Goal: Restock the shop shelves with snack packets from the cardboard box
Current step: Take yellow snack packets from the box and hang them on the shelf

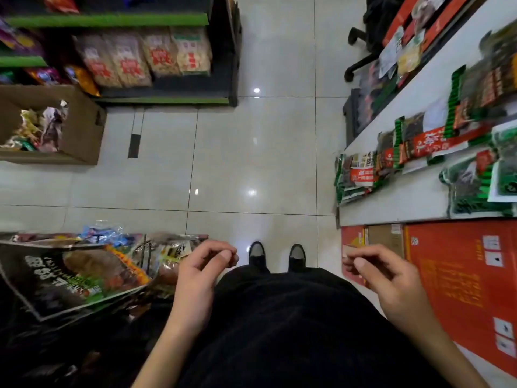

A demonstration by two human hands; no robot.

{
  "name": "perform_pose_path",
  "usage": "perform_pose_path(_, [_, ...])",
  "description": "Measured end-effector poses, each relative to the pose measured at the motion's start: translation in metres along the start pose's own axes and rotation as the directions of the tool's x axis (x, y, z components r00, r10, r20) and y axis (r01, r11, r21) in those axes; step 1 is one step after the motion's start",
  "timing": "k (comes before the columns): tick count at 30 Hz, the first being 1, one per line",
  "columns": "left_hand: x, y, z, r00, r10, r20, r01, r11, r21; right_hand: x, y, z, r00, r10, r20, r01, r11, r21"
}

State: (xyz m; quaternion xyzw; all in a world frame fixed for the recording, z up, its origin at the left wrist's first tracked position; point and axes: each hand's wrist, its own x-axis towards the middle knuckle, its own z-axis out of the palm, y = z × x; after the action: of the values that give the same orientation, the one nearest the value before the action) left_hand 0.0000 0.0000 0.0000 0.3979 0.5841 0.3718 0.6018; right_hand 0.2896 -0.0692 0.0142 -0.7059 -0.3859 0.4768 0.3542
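Both grips, left hand point(200, 271) and right hand point(384, 278), were loosely curled, nothing held. Crinkly foil snack packets point(42, 127) in the open brown cardboard box point(81, 130), far ahead-left, were judged light, slippery; best pinched at sealed edges.

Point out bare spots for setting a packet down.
Bare white shelf top between the green-edged packets and the orange carton. Open floor tiles between cardboard box and shelf. Lower-left packets are crowded.

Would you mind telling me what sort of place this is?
Most likely a small shop aisle: shelves stocked with snack packets, a cardboard box of packets on the tiled floor, and more packets laid out opposite.
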Motion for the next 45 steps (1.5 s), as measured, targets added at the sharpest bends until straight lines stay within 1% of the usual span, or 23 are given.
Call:
perform_pose_path(4, [0.005, 0.0, 0.009, 1.0, -0.008, 0.002, 0.008, 1.0, -0.004, 0.005, -0.003, -0.006, 1.0, 0.007, 0.007, -0.007, 1.0, 0.012])
perform_pose_path(8, [0.01, 0.001, 0.019, 1.0, -0.001, 0.003, 0.001, 1.0, 0.002, 0.013, -0.006, -0.013, 1.0, -0.021, 0.017, 0.021, 1.0, 0.024])
perform_pose_path(12, [0.01, 0.004, 0.031, 1.0, 0.014, -0.024, -0.014, 1.0, 0.009, 0.026, -0.009, -0.016, 0.998, -0.032, 0.052, 0.03, 0.999, 0.036])
perform_pose_path(16, [0.003, 0.003, 0.035, 0.995, 0.007, -0.099, -0.007, 1.0, -0.008, 0.048, -0.018, -0.009, 0.994, -0.055, 0.099, 0.048, 0.996, 0.074])
perform_pose_path(18, [-0.003, 0.001, 0.033, 0.99, -0.009, -0.141, 0.004, 0.999, -0.035, 0.062, -0.026, -0.001, 0.987, -0.055, 0.15, 0.042, 0.995, 0.09])
perform_pose_path(21, [-0.009, -0.002, 0.023, 0.968, -0.039, -0.248, 0.018, 0.996, -0.088, 0.087, -0.039, 0.018, 0.966, -0.068, 0.251, 0.046, 0.995, 0.094])
perform_pose_path(25, [-0.002, -0.004, 0.001, 0.923, -0.07, -0.378, 0.016, 0.99, -0.143, 0.125, -0.065, 0.055, 0.925, -0.103, 0.365, 0.077, 0.993, 0.087])
perform_pose_path(29, [0.026, 0.003, -0.029, 0.876, -0.049, -0.48, -0.031, 0.987, -0.158, 0.164, -0.098, 0.102, 0.865, -0.117, 0.487, 0.128, 0.992, 0.012])
perform_pose_path(32, [0.053, 0.016, -0.054, 0.832, -0.06, -0.551, -0.069, 0.975, -0.211, 0.191, -0.123, 0.132, 0.832, -0.13, 0.539, 0.177, 0.984, -0.036])
perform_pose_path(35, [0.076, 0.029, -0.079, 0.781, -0.09, -0.618, -0.114, 0.952, -0.283, 0.214, -0.146, 0.157, 0.8, -0.128, 0.587, 0.214, 0.974, -0.078])
perform_pose_path(37, [0.091, 0.035, -0.093, 0.742, -0.107, -0.662, -0.131, 0.945, -0.3, 0.232, -0.159, 0.171, 0.781, -0.125, 0.612, 0.244, 0.963, -0.116])
perform_pose_path(41, [0.126, 0.046, -0.114, 0.652, -0.161, -0.741, -0.173, 0.92, -0.351, 0.272, -0.188, 0.199, 0.75, -0.088, 0.656, 0.249, 0.956, -0.156])
perform_pose_path(45, [0.17, 0.056, -0.135, 0.565, -0.211, -0.798, -0.208, 0.899, -0.385, 0.326, -0.221, 0.245, 0.688, -0.053, 0.724, 0.274, 0.942, -0.192])
